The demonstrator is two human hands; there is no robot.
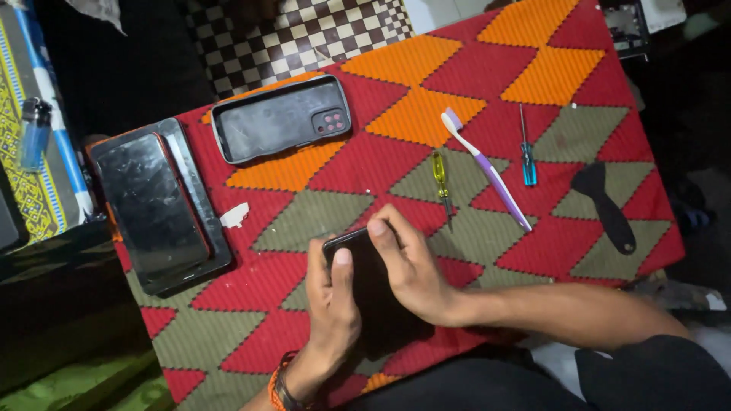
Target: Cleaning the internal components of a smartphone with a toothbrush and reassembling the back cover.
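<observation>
A black phone (358,251) lies flat on the red, orange and olive patterned cloth (487,68). Both hands are on it. My left hand (331,301) grips its left edge with the thumb laid on the glass. My right hand (411,266) covers its right side, the thumb pressing near the top edge. Much of the phone is hidden under the two hands. An orange band circles my left wrist.
A dark phone case (280,118) lies at the upper left, a second phone on a grey plate (156,205) at the left edge. A toothbrush (487,167), a yellow screwdriver (442,179), a blue screwdriver (527,152) and a black pry tool (605,205) lie to the right. A lighter (34,133) sits far left.
</observation>
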